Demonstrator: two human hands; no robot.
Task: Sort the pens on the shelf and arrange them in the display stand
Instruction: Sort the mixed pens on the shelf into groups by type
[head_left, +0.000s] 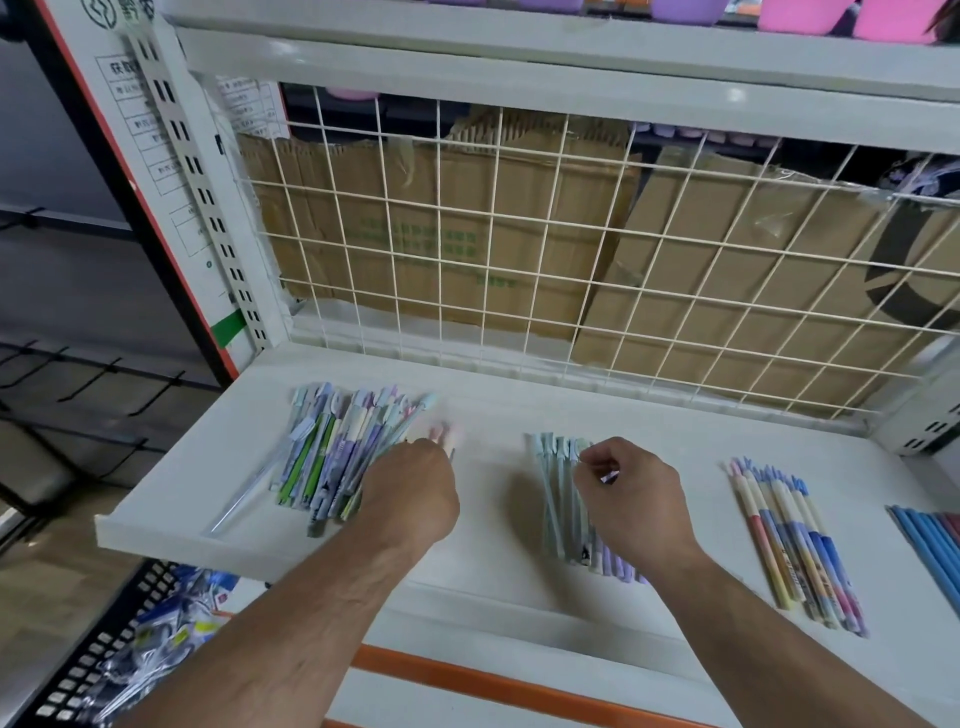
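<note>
White shelf (498, 415); green and seemingly lilac patterned pens (332, 452)

Bare shelf (488, 415) shows between the mixed pile (322, 457) and teal pens (553, 488); wire grid (519, 234) walls the back.

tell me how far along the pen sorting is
Partly sorted: three groups lie apart, pale teal pens, patterned pens and blue pens. In hand: the left hand grips pink pens at the mixed pile; the right hand pinches a purple pen. Left: that pile; no display stand in view.
</note>
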